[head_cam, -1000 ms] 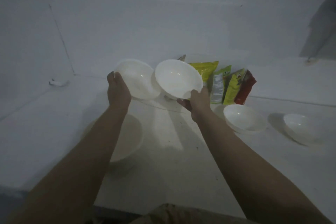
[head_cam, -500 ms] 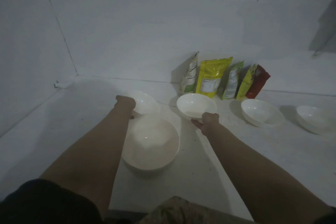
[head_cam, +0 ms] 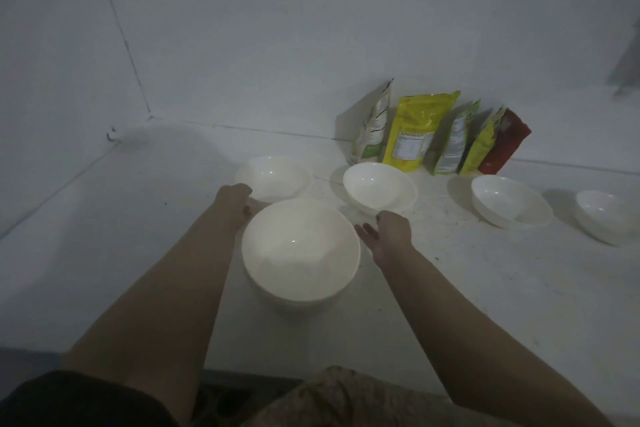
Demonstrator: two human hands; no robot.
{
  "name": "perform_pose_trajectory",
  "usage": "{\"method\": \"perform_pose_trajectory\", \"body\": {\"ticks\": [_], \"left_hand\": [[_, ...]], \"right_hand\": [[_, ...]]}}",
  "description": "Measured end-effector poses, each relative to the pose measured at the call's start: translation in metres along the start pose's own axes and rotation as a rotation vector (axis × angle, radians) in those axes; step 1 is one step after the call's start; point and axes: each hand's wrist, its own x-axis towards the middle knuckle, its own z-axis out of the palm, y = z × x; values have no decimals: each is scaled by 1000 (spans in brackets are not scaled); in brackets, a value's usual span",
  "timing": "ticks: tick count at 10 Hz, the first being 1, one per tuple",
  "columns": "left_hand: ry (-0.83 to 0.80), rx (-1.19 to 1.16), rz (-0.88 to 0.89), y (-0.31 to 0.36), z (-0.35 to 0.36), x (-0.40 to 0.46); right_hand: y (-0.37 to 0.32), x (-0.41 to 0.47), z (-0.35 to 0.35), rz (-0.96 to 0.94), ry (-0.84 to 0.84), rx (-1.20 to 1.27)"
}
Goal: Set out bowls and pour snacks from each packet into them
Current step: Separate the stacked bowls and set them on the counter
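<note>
Room first: the counter has a wide bare stretch out to the left of your left hand, running to the corner where the two walls meet. Its front edge is right under your forearms. More bare counter sits to the right of your right hand, w/ two bowls further out: right bowl and, past it, the far-right bowl, near the frame edge.

Between your hands is the big bowl, upright, closest to you. Just beyond your left hand is the left bowl. Just beyond your right hand is the mid bowl, tilted a bit.

Five packets stand in a row against the back wall, behind the mid bowl, well past your right hand.

Left hand: fingers curled down at the near rim of the left bowl; can't tell if it's actually gripping the rim or just touching. Right hand: loosely open, palm toward the big bowl, holding nothing, knuckles just short of the mid bowl.
</note>
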Motion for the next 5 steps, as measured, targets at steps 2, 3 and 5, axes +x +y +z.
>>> {"method": "perform_pose_trajectory", "body": {"ticks": [2,3,5], "left_hand": [[-259,-90,20,-41,-27,-47],[-321,-108,60,-61,-32,-70],[-383,-215,142,-68,-23,-102]], "right_hand": [[10,-40,2,-87,-356,-312],[20,-47,-2,-273,-422,-470],[26,-41,-20,-362,-355,-458]]}}
